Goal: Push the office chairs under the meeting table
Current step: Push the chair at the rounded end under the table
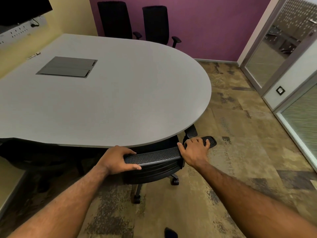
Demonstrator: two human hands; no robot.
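Purple and pale yellow walls close in a small meeting room, with a mottled brown carpet [240, 134] underfoot and a glass door [281, 43] on your right. Most of your view is taken by the grey meeting table [120, 93], rounded at its right end, with a closed cable hatch [66, 67] set into its top. Right in front of you stands a black office chair [154, 166], its seat tucked beneath the table's near edge and its mesh backrest just short of that edge. Your left hand [117, 160] is wrapped around the left end of the backrest's top rim, thumb below and fingers over the mesh. Your right hand [194, 151] is closed over the same rim toward its right end. Both arms reach forward. Another dark chair [25, 152] sits beside it on your left, partly under the table. Two more tall-backed chairs [154, 23] stand at the far side against the purple wall, close to the table's edge.
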